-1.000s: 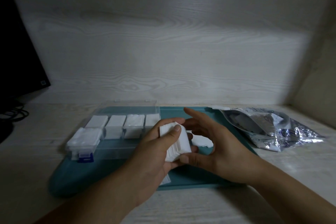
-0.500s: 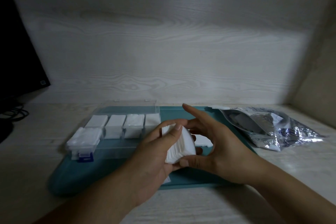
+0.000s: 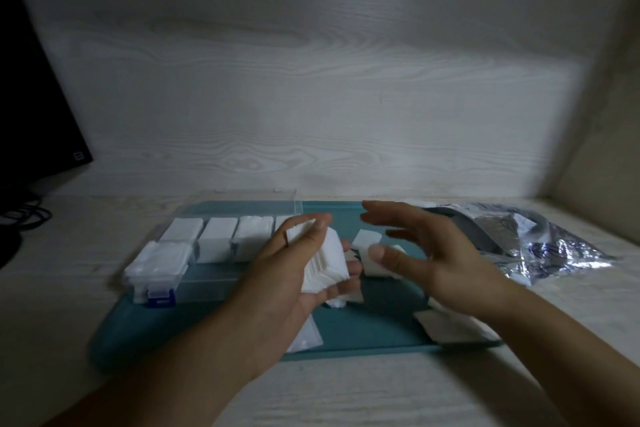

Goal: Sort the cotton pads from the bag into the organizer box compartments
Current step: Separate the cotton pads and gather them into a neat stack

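Left hand (image 3: 291, 274), centre frame, fingers and thumb curled round a stack of cotton pads (image 3: 323, 260), thumb on top, stack fanned out and skewed rather than square. Right hand (image 3: 429, 253) just beside it, fingers spread wide, holding nothing, blurred. Risk 1: the fanned stack shears; the lower pads already stick out past the palm, so any slack in the thumb likely drops them onto the teal tray (image 3: 363, 326). Loose pads (image 3: 367, 240) already lie on the tray between and below the hands, more at lower right, so spillage looks like a live problem. Risk 2: organizer box (image 3: 194, 260), left of centre, has its back-row compartments packed, and the near-left one is heaped above its rim; a splayed stack probably won't seat in a slot, and forcing it could pop neighbours out. Can't tell which compartment is free; the left hand hides the right end of the box. Foil bag (image 3: 540, 239), right of frame, open mouth facing the hands, well clear of the box. Low light and blur hurt edge judgement.
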A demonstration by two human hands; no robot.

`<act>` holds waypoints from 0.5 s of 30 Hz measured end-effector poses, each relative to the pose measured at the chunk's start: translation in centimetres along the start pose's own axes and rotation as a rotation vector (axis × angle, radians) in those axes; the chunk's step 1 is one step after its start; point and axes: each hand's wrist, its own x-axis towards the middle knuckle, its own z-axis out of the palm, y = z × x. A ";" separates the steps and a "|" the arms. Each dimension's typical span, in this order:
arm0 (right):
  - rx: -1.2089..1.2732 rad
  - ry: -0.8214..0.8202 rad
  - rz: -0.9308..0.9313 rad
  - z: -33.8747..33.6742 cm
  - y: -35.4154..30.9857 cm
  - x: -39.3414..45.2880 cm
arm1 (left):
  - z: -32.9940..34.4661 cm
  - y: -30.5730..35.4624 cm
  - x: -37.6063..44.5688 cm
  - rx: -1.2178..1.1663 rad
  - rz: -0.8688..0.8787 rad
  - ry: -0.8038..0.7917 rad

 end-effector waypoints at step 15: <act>-0.595 -0.023 0.124 0.1 3.6 0.9 | -0.2 -0.1 0.0 0.005 -0.015 0.034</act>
